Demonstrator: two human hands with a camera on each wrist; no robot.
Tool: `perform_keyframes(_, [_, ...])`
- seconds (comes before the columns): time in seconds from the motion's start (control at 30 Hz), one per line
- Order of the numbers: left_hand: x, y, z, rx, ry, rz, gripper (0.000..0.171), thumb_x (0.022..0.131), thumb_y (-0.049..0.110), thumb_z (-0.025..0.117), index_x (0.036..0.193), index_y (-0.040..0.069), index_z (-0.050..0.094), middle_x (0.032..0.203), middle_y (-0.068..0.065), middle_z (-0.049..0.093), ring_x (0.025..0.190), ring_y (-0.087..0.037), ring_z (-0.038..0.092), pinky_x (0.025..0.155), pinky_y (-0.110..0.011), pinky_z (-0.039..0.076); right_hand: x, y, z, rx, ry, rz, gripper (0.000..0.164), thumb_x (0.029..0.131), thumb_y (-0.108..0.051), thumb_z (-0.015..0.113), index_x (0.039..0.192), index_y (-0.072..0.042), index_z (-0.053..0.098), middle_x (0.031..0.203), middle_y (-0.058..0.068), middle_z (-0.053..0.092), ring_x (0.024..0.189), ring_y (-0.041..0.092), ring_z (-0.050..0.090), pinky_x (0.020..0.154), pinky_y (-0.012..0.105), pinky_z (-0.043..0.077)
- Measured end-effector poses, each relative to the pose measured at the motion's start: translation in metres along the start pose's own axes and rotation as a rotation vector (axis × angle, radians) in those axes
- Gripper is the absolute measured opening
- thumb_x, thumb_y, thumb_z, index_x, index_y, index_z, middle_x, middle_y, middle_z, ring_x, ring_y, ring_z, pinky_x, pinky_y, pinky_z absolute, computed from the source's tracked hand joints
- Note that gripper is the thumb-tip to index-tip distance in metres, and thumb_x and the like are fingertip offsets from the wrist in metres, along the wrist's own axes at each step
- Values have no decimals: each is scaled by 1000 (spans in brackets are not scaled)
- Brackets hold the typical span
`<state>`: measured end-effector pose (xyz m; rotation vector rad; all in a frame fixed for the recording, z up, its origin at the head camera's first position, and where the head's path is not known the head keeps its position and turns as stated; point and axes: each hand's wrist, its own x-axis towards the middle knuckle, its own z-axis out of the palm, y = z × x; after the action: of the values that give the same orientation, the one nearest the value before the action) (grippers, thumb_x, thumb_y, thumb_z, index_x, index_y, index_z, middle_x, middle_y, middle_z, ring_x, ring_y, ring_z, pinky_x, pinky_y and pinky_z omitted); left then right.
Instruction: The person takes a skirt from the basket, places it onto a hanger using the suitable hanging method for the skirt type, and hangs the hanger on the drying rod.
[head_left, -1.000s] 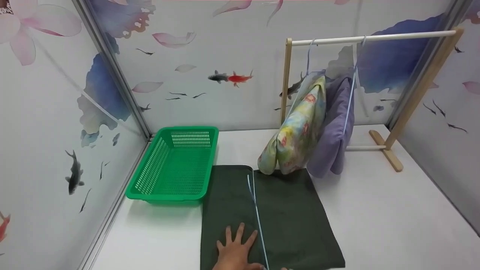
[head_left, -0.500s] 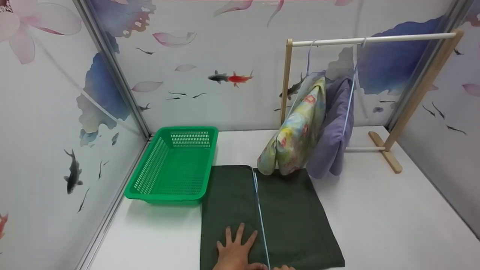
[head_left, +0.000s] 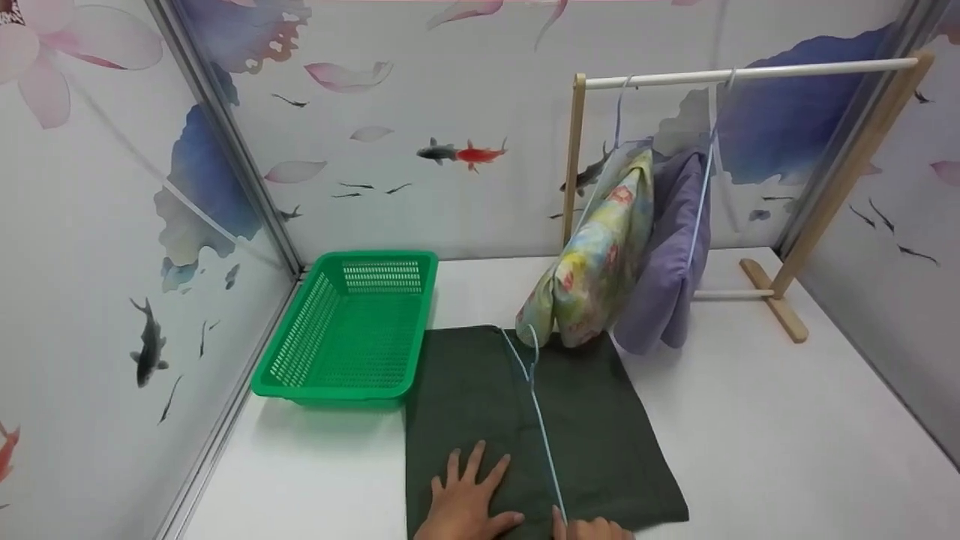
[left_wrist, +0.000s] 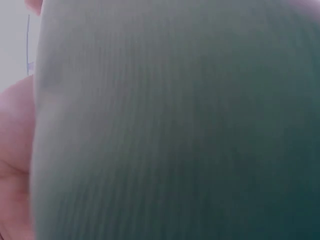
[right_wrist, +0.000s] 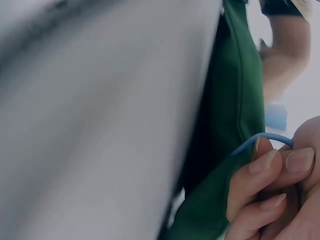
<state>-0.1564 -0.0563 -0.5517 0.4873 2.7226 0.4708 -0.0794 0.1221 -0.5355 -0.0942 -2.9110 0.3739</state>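
A dark green cloth [head_left: 472, 390] lies flat on the white table in the head view. Spread across its left half is my left hand [head_left: 465, 502], fingers straight and apart. A light blue hanger [head_left: 546, 433] stands edge-on over the middle of the cloth, hook toward the back. My right hand [head_left: 592, 529] pinches its near end at the bottom of the view. In the right wrist view, curled fingers [right_wrist: 262, 163] and the thumb hold the blue hanger [right_wrist: 265, 135] beside the green cloth [right_wrist: 245, 85]. Green fabric [left_wrist: 175, 125] fills most of the left wrist view.
Left of the cloth stands a green plastic basket [head_left: 341, 395]. At the back right, a wood-and-white rack [head_left: 750, 76] carries a floral garment [head_left: 592, 270] and a purple garment [head_left: 667, 255] on hangers, both hanging down over the cloth's far edge. Printed walls surround the white table [head_left: 765, 420].
My right hand has come further into view and moved right, and the hanger has swung right with it, its hook now beside the floral garment. My left hand stays spread, its thumb lifted slightly outward.
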Motion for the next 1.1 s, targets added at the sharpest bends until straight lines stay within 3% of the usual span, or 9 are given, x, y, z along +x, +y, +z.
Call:
perform_keyframes(0.1, [0, -1, 0, -16, -1, 12, 80, 72, 76, 44, 141, 37, 32, 148, -9, 21, 129, -46, 18, 88, -68, 22, 0, 12, 8, 8, 63, -25, 57, 89, -37, 55, 43, -16, 29, 40, -4, 22, 36, 15, 24, 37, 34, 20])
perform_keyframes(0.27, [2, 4, -2, -33, 7, 38, 81, 71, 80, 36, 142, 43, 25, 150, -6, 16, 132, -42, 15, 90, -67, 22, 6, 17, -21, 40, -29, -60, 56, 91, -34, 54, 44, -18, 28, 41, -7, 19, 36, 11, 22, 38, 30, 18])
perform_keyframes(0.53, [5, 7, -5, -54, 5, 44, 81, 71, 81, 31, 143, 44, 19, 151, -5, 13, 132, -42, 14, 92, -67, 19, 9, 27, -62, -4, 34, -87, 54, 93, -37, 51, 47, -17, 30, 46, -2, 20, 39, 15, 22, 41, 34, 16])
perform_keyframes(0.7, [9, 7, -14, -39, 2, 15, 84, 71, 81, 32, 144, 42, 19, 151, -5, 13, 132, -43, 13, 93, -68, 17, 14, 34, -91, -19, -19, -73, 54, 93, -37, 51, 47, -16, 32, 45, -1, 21, 39, 16, 24, 41, 35, 19])
perform_keyframes(0.87, [10, 7, -30, -25, 65, 35, 81, 76, 76, 35, 145, 38, 19, 152, -6, 9, 132, -42, 12, 94, -66, 19, 18, 44, -118, -22, -120, -80, 51, 94, -37, 48, 51, -15, 36, 47, 0, 25, 43, 15, 25, 45, 34, 22])
perform_keyframes(1.1, [6, 6, -49, -21, 160, 37, 79, 81, 68, 44, 146, 34, 17, 153, -7, 1, 133, -41, 8, 95, -65, 19, 23, 58, -143, 17, -157, -83, 47, 94, -36, 49, 53, -16, 39, 46, -2, 27, 43, 14, 27, 47, 30, 26])
